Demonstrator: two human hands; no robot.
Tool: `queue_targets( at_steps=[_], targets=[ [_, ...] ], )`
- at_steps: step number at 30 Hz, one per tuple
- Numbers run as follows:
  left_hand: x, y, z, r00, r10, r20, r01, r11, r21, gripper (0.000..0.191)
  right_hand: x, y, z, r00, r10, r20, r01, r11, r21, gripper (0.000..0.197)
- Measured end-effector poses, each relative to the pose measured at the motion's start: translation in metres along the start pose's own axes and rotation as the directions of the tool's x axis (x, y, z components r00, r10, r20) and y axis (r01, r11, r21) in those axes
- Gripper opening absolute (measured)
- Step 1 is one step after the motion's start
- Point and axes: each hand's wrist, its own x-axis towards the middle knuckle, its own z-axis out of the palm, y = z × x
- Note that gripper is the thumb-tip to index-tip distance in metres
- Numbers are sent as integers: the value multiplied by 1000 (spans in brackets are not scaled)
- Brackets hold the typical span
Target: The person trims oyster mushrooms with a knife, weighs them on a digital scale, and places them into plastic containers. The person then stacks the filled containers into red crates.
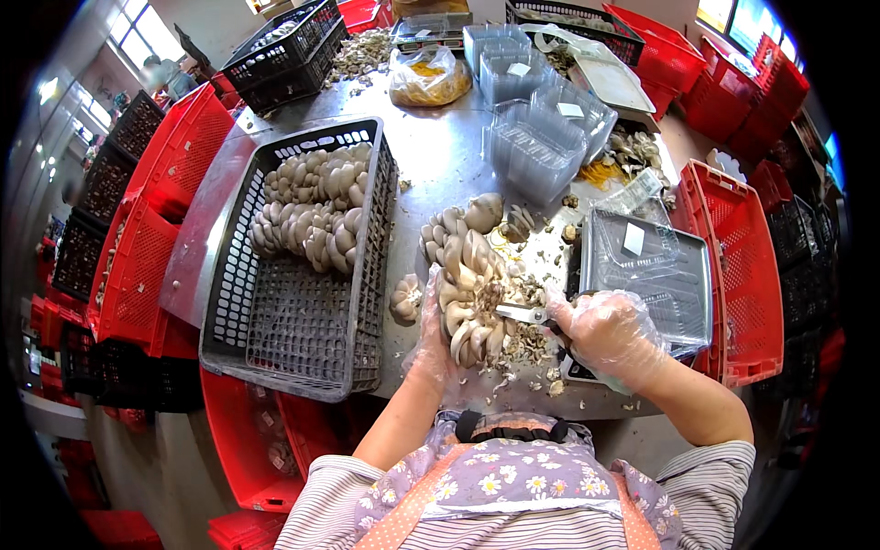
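Observation:
My left hand [430, 344], in a clear plastic glove, holds a large cluster of oyster mushrooms [471, 302] from its left side, with the stem base turned to the right. In my right hand [612, 330], also gloved, is a pair of scissors [526, 314]; the blades reach the stem base of the cluster. My fingers hide most of the handles. Stem trimmings [533, 344] lie scattered on the metal table beneath and right of the cluster. A small mushroom piece [407, 298] rests left of my left hand. More mushrooms [484, 212] sit just beyond the cluster.
On the left stands a black plastic crate [302, 323], with mushroom clusters [313, 206] at its far end. Stacked clear plastic trays [540, 137] stand further back. A scale [646, 275] bearing a clear tray is at right, beside a red crate [739, 275]. Behind is a plastic bag [430, 75].

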Motion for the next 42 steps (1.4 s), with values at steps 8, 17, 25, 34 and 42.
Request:
queue_targets(
  at_steps=[8,17,25,34,42],
  targets=[
    [22,5,-55,995,92,-47,-87,991,101,65,-3,12,-15,993,76,-85,-60,984,170,49],
    [-8,-2,4,949,244,-198,-200,955,220,74,-5,-12,2,984,130,-118,-103,973,207,60],
    [-13,-5,6,926,299,-230,-263,949,174,76,-7,-43,22,958,258,-126,-188,895,405,45],
    [-26,-3,-5,907,367,-205,-290,900,326,74,-16,-43,36,868,434,-240,-263,813,520,48],
    [-25,-3,-16,880,461,115,-350,466,813,76,-22,-44,34,927,368,-76,-280,812,512,46]
  ],
)
